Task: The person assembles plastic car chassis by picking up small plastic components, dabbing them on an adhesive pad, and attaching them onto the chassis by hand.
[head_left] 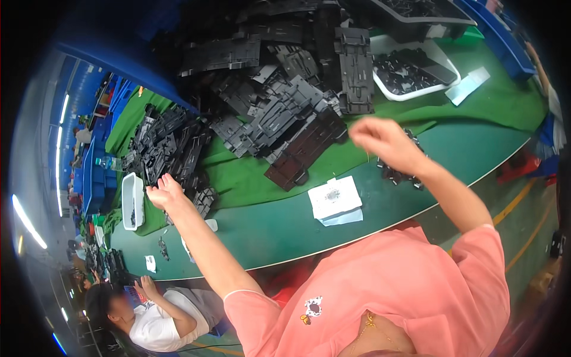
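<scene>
My left hand reaches out to the left, fingers stretched and apart, at the lower edge of a heap of black plastic parts. A narrow white tray with a few small dark pieces stands just left of it. My right hand is over the table with its fingers curled together; what they hold, if anything, is hidden. Beside and partly under that wrist lies a small pile of black parts. Between my hands, a big stack of flat black moulded plates spreads over the green cloth.
A white paper pad lies near the table's front edge. At the back right are a white bin of small black pieces, a dark crate and a pale slip. Another person sits at the lower left.
</scene>
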A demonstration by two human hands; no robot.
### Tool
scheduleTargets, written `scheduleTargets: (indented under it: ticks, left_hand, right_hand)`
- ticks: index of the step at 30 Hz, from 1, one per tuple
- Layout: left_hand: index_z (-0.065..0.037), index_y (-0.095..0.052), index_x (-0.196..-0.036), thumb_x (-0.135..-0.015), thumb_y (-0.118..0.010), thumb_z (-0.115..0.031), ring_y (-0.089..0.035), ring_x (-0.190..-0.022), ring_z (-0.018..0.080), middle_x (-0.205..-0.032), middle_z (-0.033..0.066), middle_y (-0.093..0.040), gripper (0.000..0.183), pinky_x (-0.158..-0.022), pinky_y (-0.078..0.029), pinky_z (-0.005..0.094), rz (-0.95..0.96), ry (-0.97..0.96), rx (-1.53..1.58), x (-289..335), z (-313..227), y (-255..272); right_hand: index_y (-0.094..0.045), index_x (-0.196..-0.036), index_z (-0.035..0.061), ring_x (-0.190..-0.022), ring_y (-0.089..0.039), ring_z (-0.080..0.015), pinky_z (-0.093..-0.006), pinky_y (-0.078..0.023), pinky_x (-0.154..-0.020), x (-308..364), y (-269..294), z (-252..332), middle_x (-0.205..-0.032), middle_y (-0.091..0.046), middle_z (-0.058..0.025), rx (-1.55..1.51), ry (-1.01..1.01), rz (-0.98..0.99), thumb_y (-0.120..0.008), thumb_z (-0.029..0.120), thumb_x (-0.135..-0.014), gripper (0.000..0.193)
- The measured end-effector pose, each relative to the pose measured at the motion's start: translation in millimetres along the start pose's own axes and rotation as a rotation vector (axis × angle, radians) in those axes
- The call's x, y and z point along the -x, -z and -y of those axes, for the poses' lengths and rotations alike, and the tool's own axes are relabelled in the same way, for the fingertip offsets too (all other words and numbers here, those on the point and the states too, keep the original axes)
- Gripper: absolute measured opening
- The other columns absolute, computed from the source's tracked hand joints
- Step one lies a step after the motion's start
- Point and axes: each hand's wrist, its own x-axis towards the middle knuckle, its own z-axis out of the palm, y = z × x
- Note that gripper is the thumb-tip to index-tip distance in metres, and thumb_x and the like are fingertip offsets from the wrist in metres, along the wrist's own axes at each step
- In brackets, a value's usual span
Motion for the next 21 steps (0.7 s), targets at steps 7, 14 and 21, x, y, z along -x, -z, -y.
scheduleTargets:
  ticks: [7,14,21]
  left_hand:
    - [-0.002,-0.049,-0.128,-0.092,-0.060,-0.020,-0.057,-0.105,0.0181,-0.113,0.0108,-0.060,0.042,-0.087,-0.046,0.0297,0.912,-0.106,-0.856,185.5,40.7,32.2]
    - [-0.002,-0.055,-0.121,-0.088,-0.063,-0.010,-0.048,-0.072,0.0051,-0.079,-0.0018,-0.053,0.035,-0.064,-0.042,0.0195,0.990,-0.062,-1.084,223.0,72.9,63.0]
    - [-0.002,-0.051,-0.122,-0.090,-0.056,0.000,-0.055,-0.098,0.0104,-0.110,0.0062,-0.060,0.032,-0.086,-0.044,0.0219,0.908,-0.195,-0.599,223.5,64.2,59.6]
  right_hand:
    - [-0.046,-0.117,0.0012,-0.066,-0.060,-0.0152,-0.0308,-0.049,-0.062,-59.4,-9.2,-12.9,-0.100,-0.062,-0.0155,0.247,0.001,-0.026,-0.062,0.015,-0.085,0.038]
    - [-0.049,-0.115,0.0005,-0.065,-0.057,-0.0129,-0.0287,-0.048,-0.062,-57.3,-7.0,-6.7,-0.090,-0.058,-0.0099,0.220,-0.017,-0.020,-0.063,0.010,-0.085,0.035]
    - [-0.057,-0.102,-0.0008,-0.066,-0.053,-0.0086,-0.0235,-0.044,-0.059,1.1,-19.6,41.8,-0.091,-0.059,-0.0065,0.106,0.314,-0.062,-0.063,-0.004,-0.076,0.026]
